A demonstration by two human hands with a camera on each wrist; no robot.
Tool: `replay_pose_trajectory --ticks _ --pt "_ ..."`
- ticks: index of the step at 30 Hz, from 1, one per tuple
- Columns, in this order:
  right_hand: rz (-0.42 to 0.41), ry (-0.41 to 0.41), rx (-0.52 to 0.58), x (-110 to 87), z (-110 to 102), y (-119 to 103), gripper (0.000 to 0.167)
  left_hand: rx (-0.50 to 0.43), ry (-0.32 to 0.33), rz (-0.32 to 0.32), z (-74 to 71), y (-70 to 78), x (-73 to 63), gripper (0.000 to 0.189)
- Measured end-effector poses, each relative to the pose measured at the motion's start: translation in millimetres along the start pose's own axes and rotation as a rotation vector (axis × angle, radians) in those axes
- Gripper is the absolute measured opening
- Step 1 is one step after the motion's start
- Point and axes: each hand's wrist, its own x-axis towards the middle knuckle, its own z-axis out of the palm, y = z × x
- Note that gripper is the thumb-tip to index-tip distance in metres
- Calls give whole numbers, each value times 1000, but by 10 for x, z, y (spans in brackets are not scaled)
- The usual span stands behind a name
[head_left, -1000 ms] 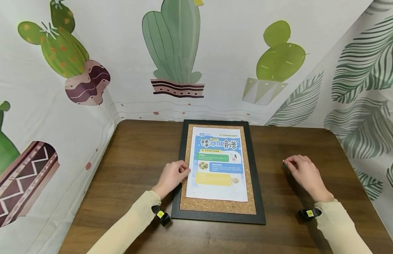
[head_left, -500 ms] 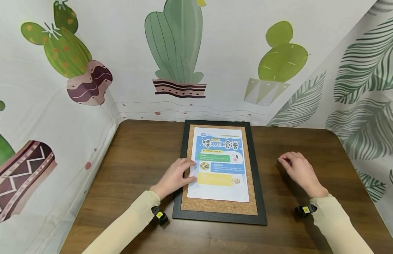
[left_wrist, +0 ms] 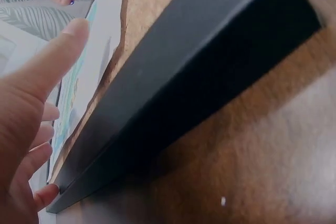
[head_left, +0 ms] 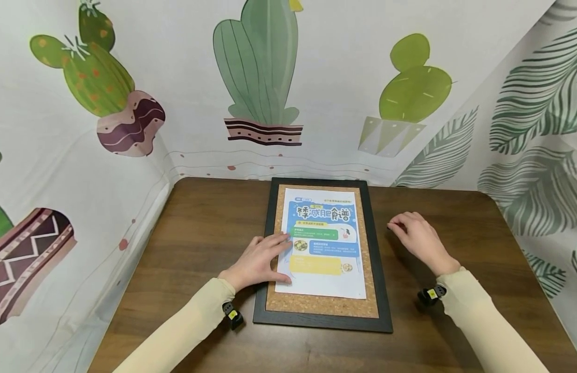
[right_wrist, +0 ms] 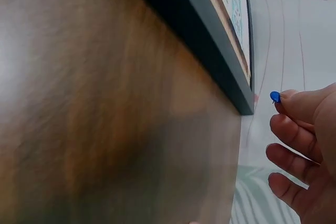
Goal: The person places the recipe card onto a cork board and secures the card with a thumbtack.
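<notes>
A printed poster [head_left: 318,282] with blue, green and yellow blocks lies on a cork board [head_left: 316,304] in a black frame. My left hand [head_left: 258,261] reaches over the frame's left side, its fingers spread and fingertips at the poster's left edge. In the left wrist view the thumb stands straight and a fingertip touches the frame. To the right of the board, my right hand [head_left: 421,241] pinches a blue thumbtack [right_wrist: 275,96] between thumb and index finger. The tack's short point shows in the right wrist view. In the head view the tack is mostly hidden.
The board rests on a brown wooden table [head_left: 204,223], its far edge close to the wall cloth [head_left: 335,93] printed with cacti and leaves. A tiny white speck [left_wrist: 223,201] lies on the wood beside the frame.
My left hand has gone from curled fingers at the board's left edge to fingers spread over the poster's edge. The right hand has moved left toward the board with the thumbtack.
</notes>
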Motion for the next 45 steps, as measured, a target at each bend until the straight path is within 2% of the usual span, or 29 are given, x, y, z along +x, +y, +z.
replay_pose_trajectory --ticks 14,19,32,40,45 --pt "-65 -64 54 554 172 -313 16 85 -25 -14 37 -57 -24 105" --pt "-87 -108 71 766 293 -397 17 79 -40 -33 62 -66 -35 107" --pt "-98 -225 167 1254 646 -730 19 59 -23 -40 84 -58 -22 106" --pt "-121 -285 210 1452 822 -988 19 54 -29 -48 94 -75 -38 104" --pt "-101 -294 253 1572 910 -1060 21 41 -32 -47 92 -78 -37 103"
